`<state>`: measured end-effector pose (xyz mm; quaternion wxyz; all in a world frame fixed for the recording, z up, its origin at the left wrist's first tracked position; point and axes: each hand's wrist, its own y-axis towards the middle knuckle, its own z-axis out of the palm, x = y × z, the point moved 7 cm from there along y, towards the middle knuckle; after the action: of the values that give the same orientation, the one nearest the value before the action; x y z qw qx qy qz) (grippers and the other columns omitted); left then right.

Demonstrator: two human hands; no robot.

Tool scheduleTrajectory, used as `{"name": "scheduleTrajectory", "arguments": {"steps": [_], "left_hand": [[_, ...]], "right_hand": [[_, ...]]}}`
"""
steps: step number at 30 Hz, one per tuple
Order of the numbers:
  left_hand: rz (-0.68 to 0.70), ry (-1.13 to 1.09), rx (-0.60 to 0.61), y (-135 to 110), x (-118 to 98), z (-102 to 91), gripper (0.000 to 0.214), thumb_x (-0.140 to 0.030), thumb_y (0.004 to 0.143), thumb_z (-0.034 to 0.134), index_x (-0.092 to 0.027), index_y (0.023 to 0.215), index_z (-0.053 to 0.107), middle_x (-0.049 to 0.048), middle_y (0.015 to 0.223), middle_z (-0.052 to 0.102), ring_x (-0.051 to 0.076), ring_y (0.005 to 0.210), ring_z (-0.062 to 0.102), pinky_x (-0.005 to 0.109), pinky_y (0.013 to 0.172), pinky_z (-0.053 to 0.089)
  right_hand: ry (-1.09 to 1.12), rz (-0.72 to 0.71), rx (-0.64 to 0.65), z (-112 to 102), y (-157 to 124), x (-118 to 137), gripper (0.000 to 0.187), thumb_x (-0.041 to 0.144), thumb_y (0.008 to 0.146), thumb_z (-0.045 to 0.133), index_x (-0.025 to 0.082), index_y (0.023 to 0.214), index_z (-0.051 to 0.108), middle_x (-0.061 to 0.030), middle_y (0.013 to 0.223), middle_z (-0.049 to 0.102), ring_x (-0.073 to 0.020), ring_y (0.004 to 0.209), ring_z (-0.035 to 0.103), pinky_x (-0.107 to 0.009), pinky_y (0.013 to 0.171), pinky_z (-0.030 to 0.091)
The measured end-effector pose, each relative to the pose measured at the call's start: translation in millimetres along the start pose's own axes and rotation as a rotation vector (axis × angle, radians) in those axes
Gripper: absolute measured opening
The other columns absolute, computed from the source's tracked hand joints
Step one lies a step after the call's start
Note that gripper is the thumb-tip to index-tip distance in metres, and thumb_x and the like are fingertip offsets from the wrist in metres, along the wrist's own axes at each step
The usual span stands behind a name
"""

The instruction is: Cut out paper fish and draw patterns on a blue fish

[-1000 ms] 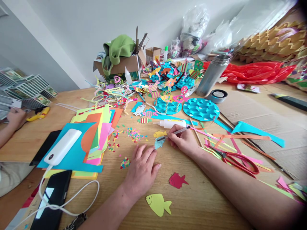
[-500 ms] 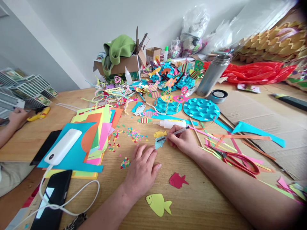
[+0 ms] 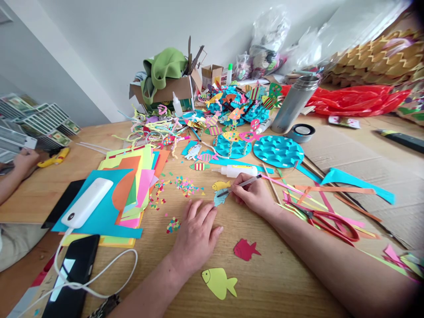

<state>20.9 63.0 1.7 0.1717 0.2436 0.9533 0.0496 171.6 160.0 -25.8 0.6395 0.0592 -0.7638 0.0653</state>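
Note:
My right hand (image 3: 250, 194) is closed around a slim pen (image 3: 243, 182), its tip on a small blue paper fish (image 3: 220, 198). Dark crossed lines cover part of that fish. My left hand (image 3: 197, 232) lies flat on the table, fingers stretched out, with the fingertips at the blue fish's lower edge. Just above the blue fish lies a yellow paper fish (image 3: 220, 185). Nearer to me are a red paper fish (image 3: 247, 250) and a lime-yellow one (image 3: 219, 283) with a drawn eye and gill line.
Red-handled scissors (image 3: 334, 225) and paper strips lie to the right. A glue bottle (image 3: 238, 171), a steel flask (image 3: 294, 105) and blue discs (image 3: 278, 151) stand beyond. Stacked coloured paper (image 3: 92, 198), a power bank (image 3: 88, 203) and a phone (image 3: 74, 278) are left, near another person's hand (image 3: 26, 163).
The pen tip has shifted slightly left over the blue fish. My left hand stays in place.

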Motion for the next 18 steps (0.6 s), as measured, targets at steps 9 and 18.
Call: {"name": "scheduleTrajectory", "arguments": {"steps": [9, 18], "left_hand": [[-0.001, 0.003, -0.011, 0.0, 0.4, 0.0, 0.033, -0.025, 0.091, 0.057, -0.016, 0.123, 0.058, 0.01, 0.131, 0.06, 0.031, 0.126, 0.046, 0.057, 0.109, 0.037], [0.004, 0.015, -0.007, -0.7, 0.5, 1.0, 0.035, -0.025, 0.091, 0.059, -0.013, 0.123, 0.057, 0.01, 0.131, 0.059, 0.031, 0.126, 0.045, 0.056, 0.111, 0.036]], "right_hand": [[0.017, 0.011, -0.001, 0.0, 0.5, -0.5, 0.011, 0.028, 0.071, 0.06, 0.021, 0.067, 0.052, 0.0015, 0.054, 0.059, -0.0105, 0.041, 0.049, -0.023, 0.04, 0.038], [0.026, 0.009, 0.006, -0.3, 0.1, -0.6, 0.011, 0.027, 0.07, 0.06, 0.02, 0.067, 0.052, 0.0008, 0.055, 0.06, -0.0103, 0.042, 0.049, -0.022, 0.04, 0.037]]}}
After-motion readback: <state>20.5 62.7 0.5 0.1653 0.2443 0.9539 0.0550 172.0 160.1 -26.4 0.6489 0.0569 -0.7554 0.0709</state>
